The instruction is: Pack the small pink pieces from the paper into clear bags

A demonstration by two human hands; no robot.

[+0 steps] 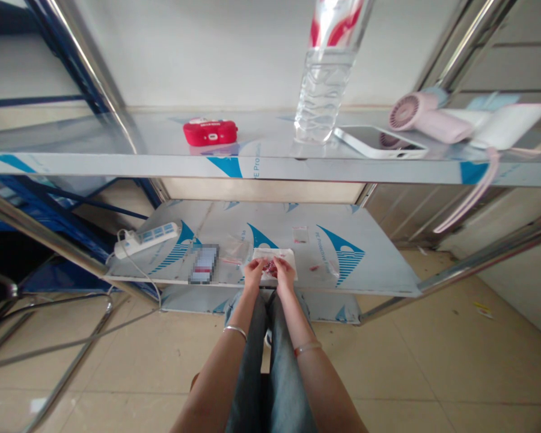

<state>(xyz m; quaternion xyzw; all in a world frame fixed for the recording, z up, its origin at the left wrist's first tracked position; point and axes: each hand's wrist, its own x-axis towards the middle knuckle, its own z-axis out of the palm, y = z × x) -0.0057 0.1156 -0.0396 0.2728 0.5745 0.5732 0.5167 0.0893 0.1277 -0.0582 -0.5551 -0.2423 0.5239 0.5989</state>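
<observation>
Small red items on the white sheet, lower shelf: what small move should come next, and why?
Probably pinch one small red item between the fingertips: the left hand and right hand both rest on the pile on the white sheet, though the grip itself is too small to read.

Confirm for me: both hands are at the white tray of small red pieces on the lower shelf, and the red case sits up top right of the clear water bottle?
Not quite. In the head view the red case sits left of the clear water bottle. Both hands, left hand and right hand, are at the white tray.

Shelf (pixel 369 258) – glossy metal, filmed; bottle (pixel 322 96) – clear ribbed plastic; case (pixel 210 132) – shiny red.
</observation>
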